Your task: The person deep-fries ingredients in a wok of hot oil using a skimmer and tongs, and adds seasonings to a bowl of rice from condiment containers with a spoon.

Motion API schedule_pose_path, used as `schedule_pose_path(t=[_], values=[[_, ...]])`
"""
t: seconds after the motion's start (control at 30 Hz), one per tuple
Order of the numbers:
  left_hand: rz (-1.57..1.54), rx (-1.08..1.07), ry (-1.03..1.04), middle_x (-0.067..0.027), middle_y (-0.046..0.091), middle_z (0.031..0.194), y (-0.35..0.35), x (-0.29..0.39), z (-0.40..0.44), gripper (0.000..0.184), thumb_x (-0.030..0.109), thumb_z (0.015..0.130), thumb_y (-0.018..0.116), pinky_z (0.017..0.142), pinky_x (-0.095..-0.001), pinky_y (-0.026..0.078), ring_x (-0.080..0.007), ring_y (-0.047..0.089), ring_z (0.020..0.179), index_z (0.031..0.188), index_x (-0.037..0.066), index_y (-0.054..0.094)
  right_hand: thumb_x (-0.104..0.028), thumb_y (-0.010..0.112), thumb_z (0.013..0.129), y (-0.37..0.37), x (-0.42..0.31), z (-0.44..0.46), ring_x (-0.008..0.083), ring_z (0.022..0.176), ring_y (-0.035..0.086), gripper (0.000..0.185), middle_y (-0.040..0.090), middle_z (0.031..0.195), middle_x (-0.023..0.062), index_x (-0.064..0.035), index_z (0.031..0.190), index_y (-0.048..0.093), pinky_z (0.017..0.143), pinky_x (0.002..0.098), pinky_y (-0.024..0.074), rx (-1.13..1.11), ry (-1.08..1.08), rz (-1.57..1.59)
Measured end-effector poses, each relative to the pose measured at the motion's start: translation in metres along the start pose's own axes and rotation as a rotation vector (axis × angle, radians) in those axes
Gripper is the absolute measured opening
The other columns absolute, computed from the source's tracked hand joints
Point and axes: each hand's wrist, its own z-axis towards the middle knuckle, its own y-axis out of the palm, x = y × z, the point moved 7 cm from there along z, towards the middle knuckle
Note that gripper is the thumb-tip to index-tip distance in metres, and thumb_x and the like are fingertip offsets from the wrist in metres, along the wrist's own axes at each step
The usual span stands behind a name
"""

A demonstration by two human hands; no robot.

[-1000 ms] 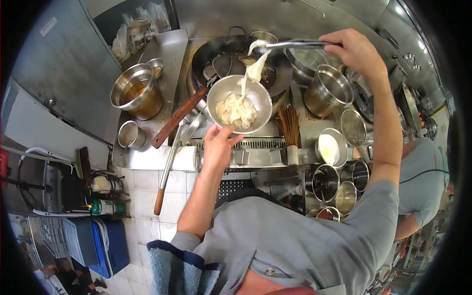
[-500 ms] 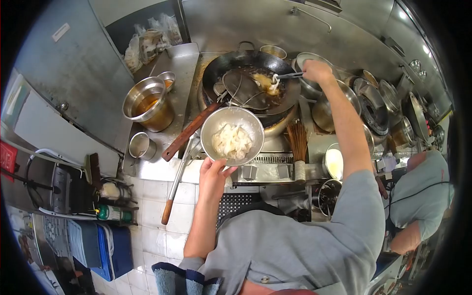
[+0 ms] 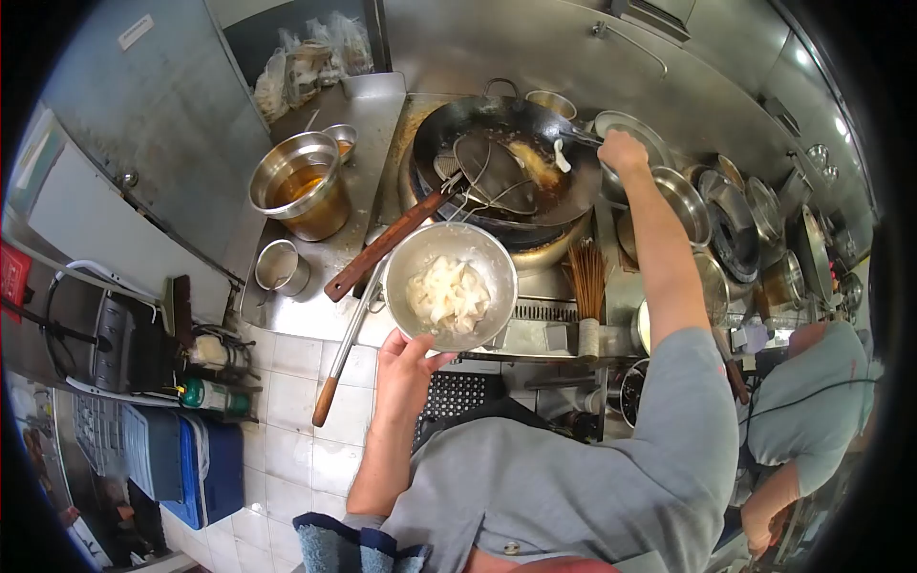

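My left hand (image 3: pixel 406 368) grips the rim of a metal bowl (image 3: pixel 396 310), thumb on the near edge. Pale, batter-coated pieces (image 3: pixel 449 294) lie inside it. Over the right side of a black wok (image 3: pixel 430 143), my right hand (image 3: pixel 623 151) is closed around dark, slim tongs (image 3: pixel 585 138). Near their tip is one white coated piece (image 3: pixel 562 157); whether they still grip it I cannot tell. Dark oil in the wok bubbles around yellowish frying food (image 3: pixel 535 164). A wire-mesh strainer (image 3: pixel 492 172) rests across the wok, its wooden handle (image 3: pixel 392 246) pointing toward me.
On the left counter stand a pot of amber liquid (image 3: pixel 330 205) and a small metal cup (image 3: pixel 283 267). A long wooden-handled tool (image 3: pixel 327 401) juts past the counter edge. A bamboo brush (image 3: pixel 586 277) and stacked pans (image 3: pixel 726 215) sit to the right. Another person (image 3: pixel 812 392) stands far right.
My right hand and the tongs have moved slightly right and up relative to the wok. The white piece has shifted right. The bowl sits slightly lower in view.
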Motion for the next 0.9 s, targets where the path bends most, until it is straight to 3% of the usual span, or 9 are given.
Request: schedule_pose_path(t=[0.1,0.3,0.47,0.57,0.67,0.8,0.9], values=[[0.027,0.022,-0.013,-0.0122,0.064,0.100,0.000,-0.002,-0.004,0.013,0.000,0.085,0.053,0.071,-0.0343,0.058,-0.0198,0.065,0.085,0.097,0.000,0.058,-0.021,0.055,0.078,0.003,-0.004,0.009,0.0354,0.104,0.060,0.033,0.063,0.109,0.0209,-0.0041,0.105,0.065,0.089,0.0443,0.0479,0.049,0.015,0.089],[0.033,0.101,-0.006,-0.0114,0.064,0.099,-0.003,-0.009,-0.007,0.009,-0.001,0.084,0.052,0.070,-0.0347,0.058,-0.0191,0.064,0.086,0.091,0.001,0.058,-0.023,0.059,0.076,0.052,-0.041,0.017,0.0338,0.100,0.062,0.028,0.065,0.106,0.0152,-0.0101,0.100,0.068,0.087,0.0446,0.0488,-0.070,-0.164,0.094],[0.052,0.112,-0.003,-0.0114,0.063,0.100,0.004,-0.006,-0.005,0.011,-0.001,0.084,0.052,0.073,-0.0359,0.057,-0.0190,0.063,0.088,0.093,0.000,0.058,-0.015,0.055,0.076,0.055,-0.052,0.003,0.0349,0.100,0.062,0.027,0.064,0.105,0.0206,-0.0016,0.097,0.066,0.085,0.0444,0.0498,-0.140,-0.155,0.070],[0.059,0.107,-0.017,-0.0113,0.063,0.100,0.007,-0.008,-0.005,0.013,-0.001,0.084,0.052,0.073,-0.0358,0.057,-0.0192,0.063,0.088,0.095,0.000,0.058,-0.017,0.057,0.079,0.048,-0.030,0.019,0.0343,0.100,0.062,0.029,0.064,0.107,0.0196,-0.0039,0.104,0.066,0.085,0.0445,0.0502,-0.063,-0.119,0.035],[0.059,0.113,-0.020,-0.0111,0.063,0.100,0.003,-0.005,-0.008,0.014,-0.001,0.084,0.052,0.073,-0.0353,0.057,-0.0193,0.063,0.088,0.096,0.000,0.058,-0.018,0.057,0.078,-0.024,-0.015,-0.030,0.0377,0.092,0.063,0.026,0.065,0.097,0.0233,-0.0008,0.095,0.067,0.082,0.0451,0.0502,0.133,-0.173,0.133],[0.056,0.064,-0.041,-0.0105,0.063,0.101,0.001,-0.005,-0.007,0.014,-0.001,0.084,0.052,0.072,-0.0342,0.057,-0.0189,0.063,0.088,0.097,0.000,0.057,-0.015,0.054,0.077,-0.011,-0.007,-0.049,0.0370,0.095,0.063,0.029,0.065,0.100,0.0224,-0.0010,0.100,0.066,0.084,0.0460,0.0492,-0.051,-0.162,0.036],[0.043,0.004,-0.051,-0.0105,0.063,0.102,0.002,-0.005,-0.014,0.013,0.000,0.084,0.053,0.073,-0.0341,0.057,-0.0190,0.063,0.089,0.097,0.000,0.057,-0.018,0.057,0.076,0.032,-0.001,-0.051,0.0362,0.098,0.062,0.027,0.065,0.100,0.0228,-0.0025,0.097,0.067,0.085,0.0459,0.0494,-0.066,-0.110,-0.060]])
